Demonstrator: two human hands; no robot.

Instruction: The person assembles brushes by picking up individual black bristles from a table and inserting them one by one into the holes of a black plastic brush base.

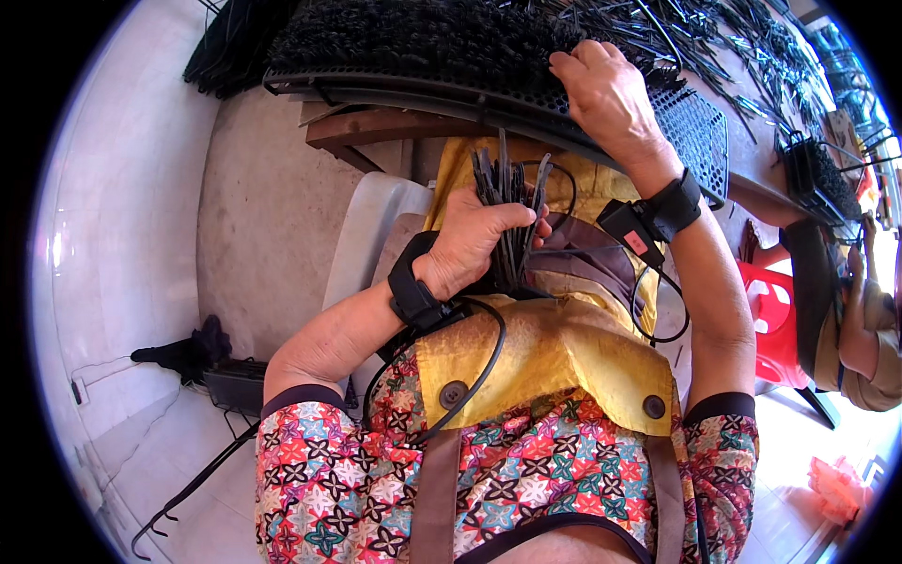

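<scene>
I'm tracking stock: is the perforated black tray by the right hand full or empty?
Partly full: black pieces cover most of the perforated black tray, but its end right of the right hand shows bare holes.

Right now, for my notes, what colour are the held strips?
The strips are dark grey-black; head view.

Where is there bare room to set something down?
The perforated tray has bare mesh at its right end, right of the right hand. Another bare patch is the table between that tray and the smaller basket. Crowded: the rest of the tray, heaped with black strips, and the table behind, strewn with more.
</scene>
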